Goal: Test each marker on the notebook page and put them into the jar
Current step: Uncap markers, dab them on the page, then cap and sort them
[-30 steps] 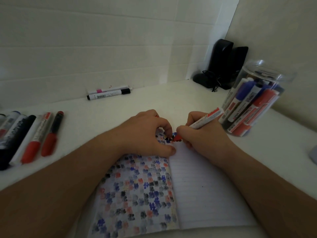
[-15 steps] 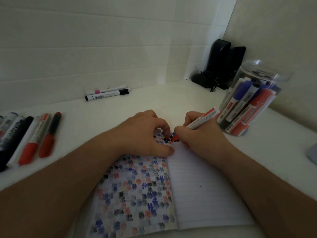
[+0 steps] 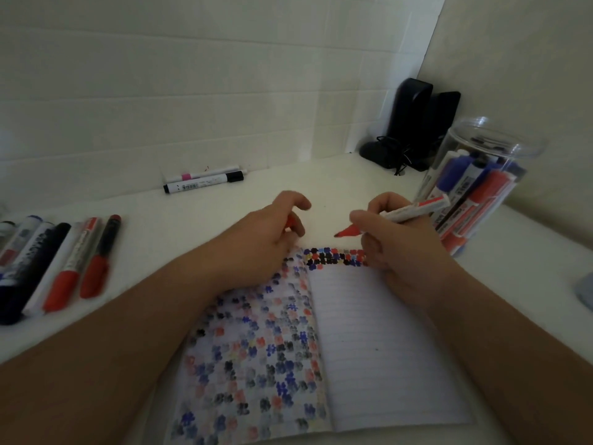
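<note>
An open notebook point(image 3: 378, 342) lies in front of me, its left page covered with coloured blots and a row of blots along the top of the right page. My right hand point(image 3: 394, 248) grips an uncapped red marker point(image 3: 407, 213), its tip lifted above the page and pointing left. My left hand point(image 3: 266, 239) hovers at the notebook's top left corner and holds a red cap point(image 3: 290, 221) in curled fingers. A clear jar point(image 3: 475, 187) at the right holds several red and blue markers.
Several capped markers point(image 3: 64, 258), red, black and blue, lie in a row at the left. Two more markers point(image 3: 205, 179) lie by the back wall. Black speakers point(image 3: 417, 123) stand in the corner behind the jar. A grey object point(image 3: 585, 290) sits at the right edge.
The marker tip has lifted off the page. Both hands have moved apart and up from the top of the notebook, uncovering the row of blots.
</note>
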Available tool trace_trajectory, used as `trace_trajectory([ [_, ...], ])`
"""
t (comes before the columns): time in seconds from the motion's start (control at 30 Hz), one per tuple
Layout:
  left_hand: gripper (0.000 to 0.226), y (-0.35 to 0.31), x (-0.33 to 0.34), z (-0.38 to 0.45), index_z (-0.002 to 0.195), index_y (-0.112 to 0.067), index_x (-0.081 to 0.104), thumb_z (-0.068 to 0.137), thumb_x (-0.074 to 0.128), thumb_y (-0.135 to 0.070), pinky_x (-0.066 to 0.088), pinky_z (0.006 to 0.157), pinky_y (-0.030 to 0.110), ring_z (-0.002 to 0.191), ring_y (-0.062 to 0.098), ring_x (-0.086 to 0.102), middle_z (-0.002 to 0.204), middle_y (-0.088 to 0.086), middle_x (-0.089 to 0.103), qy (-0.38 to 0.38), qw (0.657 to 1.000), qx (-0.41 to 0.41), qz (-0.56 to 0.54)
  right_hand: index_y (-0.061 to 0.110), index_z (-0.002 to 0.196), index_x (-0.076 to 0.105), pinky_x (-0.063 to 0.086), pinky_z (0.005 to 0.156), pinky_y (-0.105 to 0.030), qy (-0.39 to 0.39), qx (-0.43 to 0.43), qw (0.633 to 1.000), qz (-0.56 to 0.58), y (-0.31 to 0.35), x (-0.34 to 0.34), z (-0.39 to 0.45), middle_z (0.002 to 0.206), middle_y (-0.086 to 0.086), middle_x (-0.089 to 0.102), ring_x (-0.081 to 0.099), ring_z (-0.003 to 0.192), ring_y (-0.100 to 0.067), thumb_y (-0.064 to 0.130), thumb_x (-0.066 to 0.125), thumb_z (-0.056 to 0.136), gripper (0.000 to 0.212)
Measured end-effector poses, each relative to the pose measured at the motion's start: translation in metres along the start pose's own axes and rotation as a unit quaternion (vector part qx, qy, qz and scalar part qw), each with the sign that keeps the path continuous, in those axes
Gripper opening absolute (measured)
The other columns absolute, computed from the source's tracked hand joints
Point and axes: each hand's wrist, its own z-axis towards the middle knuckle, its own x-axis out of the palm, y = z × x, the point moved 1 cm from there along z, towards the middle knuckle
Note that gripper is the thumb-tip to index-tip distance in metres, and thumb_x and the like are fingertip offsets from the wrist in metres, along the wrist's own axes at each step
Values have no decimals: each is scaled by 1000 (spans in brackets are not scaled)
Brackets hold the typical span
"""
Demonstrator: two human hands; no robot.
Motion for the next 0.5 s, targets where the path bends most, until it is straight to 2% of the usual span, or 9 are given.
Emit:
trace_trajectory([
  [0.07,37,1,-4,1,129,-37,35,104,49,-14,46,78,15,95,-6,60,113,-24,65,-40,999,1,-22,15,83,57,31,41,-23,30,4,997,67,6,-3,-2,61,-5,46,34,49,-15,14,73,90,18],
  [0.13,32,0,-6,1,119,-33,40,101,60,-17,46,77,12,98,-11,61,113,-27,69,-56,997,-1,-47,16,84,61,34,44,-22,52,13,993,104,9,-3,-4,67,-6,49,40,55,-15,16,68,93,11],
  [0.23,31,-5,-6,0,108,-30,44,94,70,-23,48,80,9,98,-13,63,110,-30,71,-64,996,11,-53,14,87,65,41,47,-21,64,39,985,158,10,-2,-6,71,-6,55,48,59,-15,14,52,100,19],
  [0.33,32,-8,-5,-2,106,-30,44,92,72,-25,50,82,11,98,-12,64,108,-29,71,-70,996,20,-52,12,87,68,43,47,-23,86,41,981,166,9,0,-6,71,-8,56,50,58,-16,17,50,90,18],
  [0.4,34,-11,-5,-3,104,-31,43,91,74,-27,48,80,8,97,-13,64,106,-29,72,-74,996,23,-50,11,87,67,42,46,-23,85,45,984,152,7,1,-7,70,-9,56,49,57,-17,13,47,92,21],
  [0.5,37,-16,-5,-5,101,-34,43,88,77,-31,43,75,-1,93,-21,59,89,-38,66,-75,996,20,-38,8,90,63,41,46,-23,76,50,987,136,6,6,-9,69,-9,55,48,56,-16,8,40,96,24],
])
